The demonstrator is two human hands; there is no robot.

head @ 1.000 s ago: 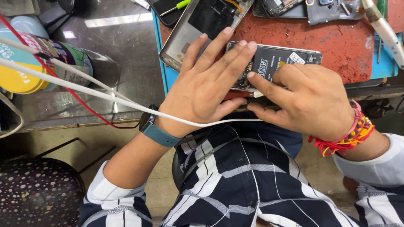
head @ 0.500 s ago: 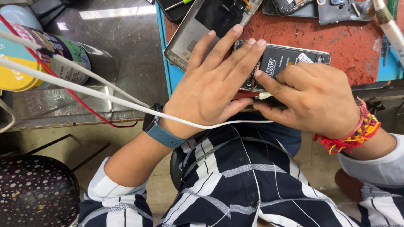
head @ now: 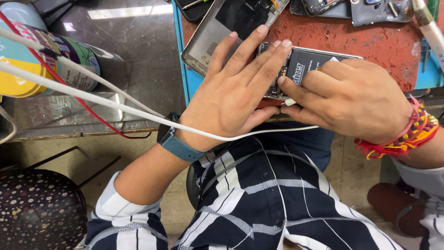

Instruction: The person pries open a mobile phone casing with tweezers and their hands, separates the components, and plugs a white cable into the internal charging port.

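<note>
My left hand (head: 233, 92) lies flat, fingers spread, on the opened phone (head: 310, 65) at the desk (head: 370, 41) edge. My right hand (head: 351, 99) pinches the white cable (head: 138, 113) plug at its side, apparently not fully seated.

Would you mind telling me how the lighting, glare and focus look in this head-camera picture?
Head view: even, soft light, with faint shadow under the left hand and right hand on the opened phone; a bright window reflection glares off the dark glass counter; hands and red mat are sharp, while the white cable near the lens looks slightly soft.
</note>
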